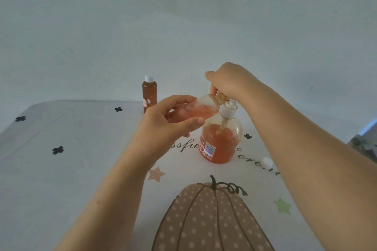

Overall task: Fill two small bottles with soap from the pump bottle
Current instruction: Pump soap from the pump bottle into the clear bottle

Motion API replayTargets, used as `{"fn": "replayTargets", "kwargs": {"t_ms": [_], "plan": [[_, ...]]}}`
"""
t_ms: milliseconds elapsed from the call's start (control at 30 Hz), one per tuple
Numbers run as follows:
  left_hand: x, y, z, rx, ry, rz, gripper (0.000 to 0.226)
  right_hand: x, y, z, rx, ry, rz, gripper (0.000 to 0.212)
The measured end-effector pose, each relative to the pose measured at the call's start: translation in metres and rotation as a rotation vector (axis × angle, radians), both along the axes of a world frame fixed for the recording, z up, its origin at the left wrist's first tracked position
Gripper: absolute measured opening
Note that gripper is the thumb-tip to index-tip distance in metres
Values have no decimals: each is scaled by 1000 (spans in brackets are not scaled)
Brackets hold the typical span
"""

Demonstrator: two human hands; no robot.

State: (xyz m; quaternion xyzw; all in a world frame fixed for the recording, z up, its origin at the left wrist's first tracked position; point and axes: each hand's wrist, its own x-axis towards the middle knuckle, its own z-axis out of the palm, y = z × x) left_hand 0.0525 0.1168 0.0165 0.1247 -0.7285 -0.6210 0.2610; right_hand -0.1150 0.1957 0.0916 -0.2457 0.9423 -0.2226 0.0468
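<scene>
Mid-table the pump bottle (221,142), the right hand (228,81) on its pump and the left hand (173,122) gripping a tilted small bottle (196,110) block the way. A capped bottle (150,93) stands far behind; the tablecloth (61,169) leftward lies open.

White tablecloth (81,179), creased, printed at the near edge with a large dotted pumpkin (208,220), curly stem pointing away. Pink star (156,173) just left of the stem, green star (282,206) toward the right edge. Small black flowers (58,150) scattered over the left half. Dark script lettering (257,164) across the middle, partly hidden. Plain pale wall (183,16) beyond the far edge.
</scene>
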Motion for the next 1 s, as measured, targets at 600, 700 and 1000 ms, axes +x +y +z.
{"fn": "replayTargets", "kwargs": {"t_ms": [600, 700, 1000], "plan": [[1, 4, 2, -19, 25, 20, 39, 1, 5, 4, -31, 34, 13, 49], [1, 5, 2, -11, 30, 23, 39, 0, 3, 4, -5, 81, 12, 48], [3, 0, 3, -40, -34, 43, 39, -3, -1, -10, -11, 16, 4, 49]]}}
